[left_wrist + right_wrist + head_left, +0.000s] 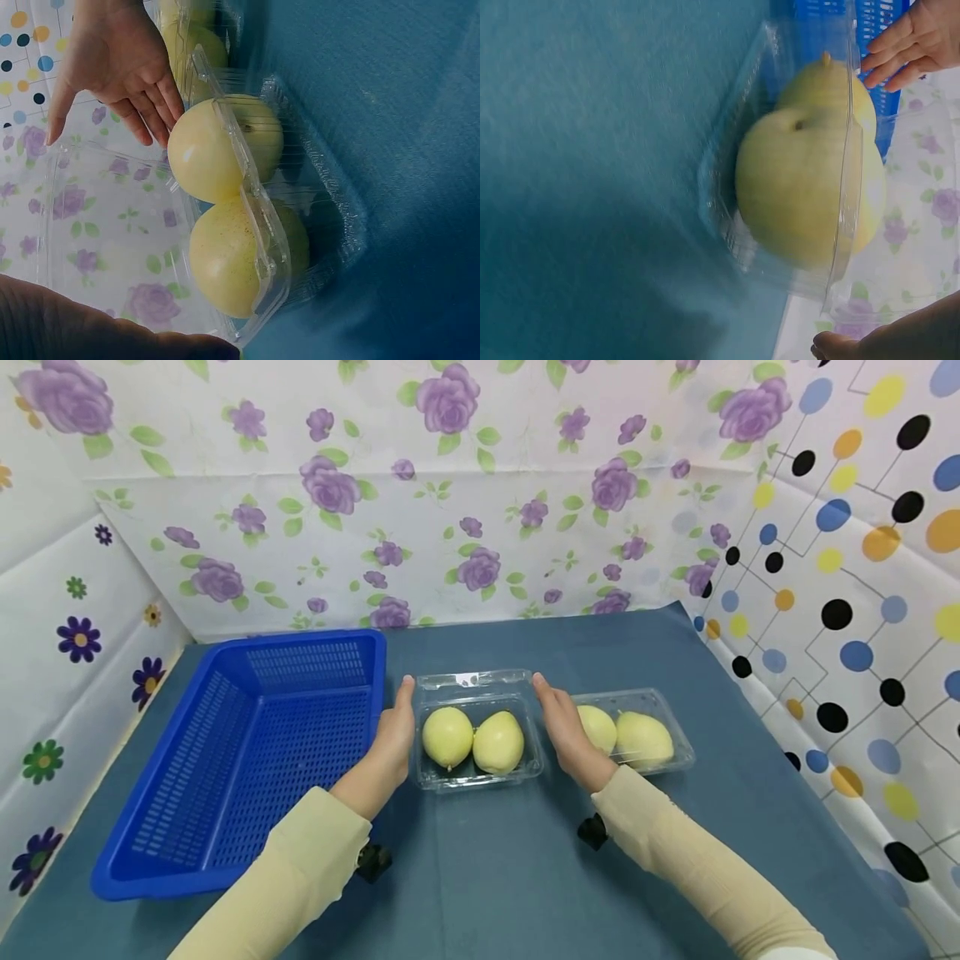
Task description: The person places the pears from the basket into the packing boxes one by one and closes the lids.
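A clear plastic clamshell box [477, 731] holding two pale yellow pears [472, 739] sits near the middle of the blue cloth-covered bench [525, 877], its lid [472, 681] standing open at the far side. The left hand [390, 739] lies flat along the box's left wall, fingers straight and together, thumb tip up by the lid's corner; it grips nothing. The right hand [566, 731] stands the same way along the right wall, fingers straight, palm facing the box, holding nothing. From the head view both hands appear to touch or sit just beside the box's sides. In the left wrist view the pears [225, 195] bulge above the tray rim, one behind the other, and the right hand [120, 64] shows beyond them with fingers extended. The right wrist view shows the same box [795, 172] side on, with the left hand's fingers [900, 49] straight at the far edge.

A second clear plastic box with two pears [633, 735] rests just right of the right hand. A blue perforated plastic basket [247, 752] stands to the left, beside the left hand. Flowered and dotted sheets [480, 485] wall the bench
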The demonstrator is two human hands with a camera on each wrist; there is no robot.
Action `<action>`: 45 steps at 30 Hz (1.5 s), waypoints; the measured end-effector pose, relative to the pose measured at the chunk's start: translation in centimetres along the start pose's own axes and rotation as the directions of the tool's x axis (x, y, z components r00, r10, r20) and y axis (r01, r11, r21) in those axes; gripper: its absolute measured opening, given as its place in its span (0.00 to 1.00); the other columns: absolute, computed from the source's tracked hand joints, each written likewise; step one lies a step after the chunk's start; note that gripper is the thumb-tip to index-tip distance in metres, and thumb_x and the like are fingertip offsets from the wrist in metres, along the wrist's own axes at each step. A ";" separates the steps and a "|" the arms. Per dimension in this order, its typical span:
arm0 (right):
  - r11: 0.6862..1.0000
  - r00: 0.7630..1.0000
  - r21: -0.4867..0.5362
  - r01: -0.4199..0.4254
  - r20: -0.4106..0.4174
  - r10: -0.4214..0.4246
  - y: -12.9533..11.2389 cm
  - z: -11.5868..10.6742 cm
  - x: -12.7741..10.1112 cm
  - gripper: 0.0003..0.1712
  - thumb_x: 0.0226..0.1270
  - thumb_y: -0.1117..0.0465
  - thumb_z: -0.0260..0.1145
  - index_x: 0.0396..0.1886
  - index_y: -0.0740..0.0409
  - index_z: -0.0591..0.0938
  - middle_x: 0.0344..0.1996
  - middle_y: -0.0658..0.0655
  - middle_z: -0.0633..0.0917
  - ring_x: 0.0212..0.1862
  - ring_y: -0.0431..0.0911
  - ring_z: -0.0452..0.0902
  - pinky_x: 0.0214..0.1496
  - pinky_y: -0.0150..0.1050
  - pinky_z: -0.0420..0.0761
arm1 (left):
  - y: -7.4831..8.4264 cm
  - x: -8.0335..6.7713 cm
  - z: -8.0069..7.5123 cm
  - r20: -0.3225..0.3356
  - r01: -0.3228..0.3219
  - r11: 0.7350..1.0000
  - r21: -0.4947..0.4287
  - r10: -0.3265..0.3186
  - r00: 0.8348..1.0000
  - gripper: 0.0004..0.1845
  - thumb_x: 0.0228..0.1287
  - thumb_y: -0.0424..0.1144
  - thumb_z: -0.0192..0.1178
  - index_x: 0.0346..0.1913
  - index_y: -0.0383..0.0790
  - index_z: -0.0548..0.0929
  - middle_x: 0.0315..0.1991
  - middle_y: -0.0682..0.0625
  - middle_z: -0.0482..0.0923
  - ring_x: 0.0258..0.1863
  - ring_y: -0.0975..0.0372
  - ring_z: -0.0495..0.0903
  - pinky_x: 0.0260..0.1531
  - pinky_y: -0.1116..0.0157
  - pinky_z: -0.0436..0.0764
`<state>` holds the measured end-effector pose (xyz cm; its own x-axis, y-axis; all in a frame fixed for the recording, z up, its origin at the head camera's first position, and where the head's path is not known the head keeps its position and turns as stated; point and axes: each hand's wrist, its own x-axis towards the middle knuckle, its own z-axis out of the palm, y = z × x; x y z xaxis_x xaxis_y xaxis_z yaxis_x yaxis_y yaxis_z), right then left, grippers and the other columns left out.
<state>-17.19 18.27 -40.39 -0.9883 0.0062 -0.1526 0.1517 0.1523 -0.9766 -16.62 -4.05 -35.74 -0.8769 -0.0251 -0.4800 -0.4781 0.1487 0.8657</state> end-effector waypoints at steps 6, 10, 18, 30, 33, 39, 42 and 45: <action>0.996 1.000 0.087 -0.003 -0.001 0.003 0.4 0.3 -0.8 0.43 0.73 0.36 0.41 0.75 0.62 0.50 0.74 0.66 0.52 0.75 0.57 0.46 0.75 0.48 0.52 | -0.5 -0.5 -0.1 -0.001 0.019 1.000 0.019 -0.019 1.000 0.49 0.67 0.70 0.28 0.75 0.34 0.37 0.76 0.38 0.35 0.74 0.44 0.37 0.71 0.44 0.43; 0.990 1.000 0.136 -0.021 0.004 0.020 0.7 0.6 -1.4 0.44 0.74 0.37 0.42 0.75 0.63 0.46 0.73 0.68 0.52 0.75 0.59 0.46 0.75 0.47 0.52 | -0.9 -0.8 0.0 0.003 0.025 0.999 0.020 -0.025 1.000 0.49 0.67 0.70 0.28 0.75 0.34 0.37 0.76 0.38 0.35 0.74 0.43 0.37 0.70 0.43 0.43; 0.987 0.999 0.158 -0.039 0.015 0.037 1.0 0.7 -2.7 0.45 0.74 0.37 0.40 0.75 0.64 0.45 0.73 0.69 0.51 0.75 0.60 0.45 0.75 0.47 0.51 | -2.3 -1.5 0.5 0.009 0.013 1.000 0.006 -0.013 1.000 0.49 0.67 0.71 0.27 0.75 0.33 0.39 0.76 0.36 0.36 0.74 0.42 0.37 0.69 0.40 0.42; 0.973 0.994 0.212 -0.092 -0.046 0.104 1.4 1.7 -4.1 0.44 0.74 0.37 0.42 0.76 0.61 0.45 0.73 0.68 0.53 0.74 0.59 0.48 0.74 0.46 0.54 | -4.4 -2.2 0.8 0.001 0.029 0.999 -0.024 -0.029 1.000 0.51 0.65 0.72 0.28 0.75 0.33 0.34 0.75 0.36 0.30 0.74 0.41 0.32 0.69 0.40 0.40; 0.971 0.992 0.213 -0.109 -0.045 0.121 1.4 1.9 -4.4 0.43 0.74 0.38 0.41 0.76 0.61 0.45 0.73 0.68 0.53 0.74 0.59 0.48 0.74 0.46 0.54 | -5.1 -2.3 0.8 -0.011 0.030 0.999 -0.019 -0.030 0.999 0.52 0.65 0.72 0.28 0.74 0.31 0.36 0.75 0.34 0.32 0.73 0.40 0.33 0.69 0.40 0.40; 0.969 0.978 0.189 -0.161 -0.104 0.183 1.4 2.3 -5.1 0.38 0.75 0.39 0.41 0.63 0.69 0.67 0.57 0.71 0.72 0.61 0.61 0.66 0.67 0.48 0.63 | -6.3 -2.5 1.2 -0.018 0.022 0.999 -0.036 -0.023 1.000 0.52 0.66 0.71 0.28 0.74 0.28 0.38 0.75 0.33 0.33 0.73 0.39 0.33 0.69 0.40 0.39; 0.960 0.968 0.201 -0.193 -0.120 0.219 1.4 2.6 -5.3 0.29 0.75 0.40 0.40 0.36 0.62 0.71 0.45 0.65 0.74 0.50 0.57 0.69 0.54 0.47 0.63 | -6.8 -2.3 1.4 -0.028 0.008 0.998 -0.055 -0.009 1.000 0.52 0.66 0.71 0.29 0.74 0.28 0.39 0.75 0.33 0.34 0.73 0.40 0.33 0.70 0.41 0.39; 0.951 0.963 0.219 -0.219 -0.107 0.246 1.7 2.9 -5.6 0.27 0.75 0.39 0.40 0.31 0.58 0.63 0.57 0.64 0.72 0.60 0.55 0.67 0.58 0.48 0.63 | -7.6 -2.2 1.5 -0.048 -0.016 0.997 -0.069 0.013 0.999 0.50 0.68 0.69 0.30 0.73 0.27 0.40 0.75 0.32 0.35 0.73 0.41 0.35 0.70 0.43 0.39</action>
<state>-11.31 15.65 -41.59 -0.9165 0.1489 -0.3713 0.3643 -0.0731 -0.9284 -11.00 -3.60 -41.52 -0.8845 -0.0708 -0.4612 -0.4659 0.0805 0.8811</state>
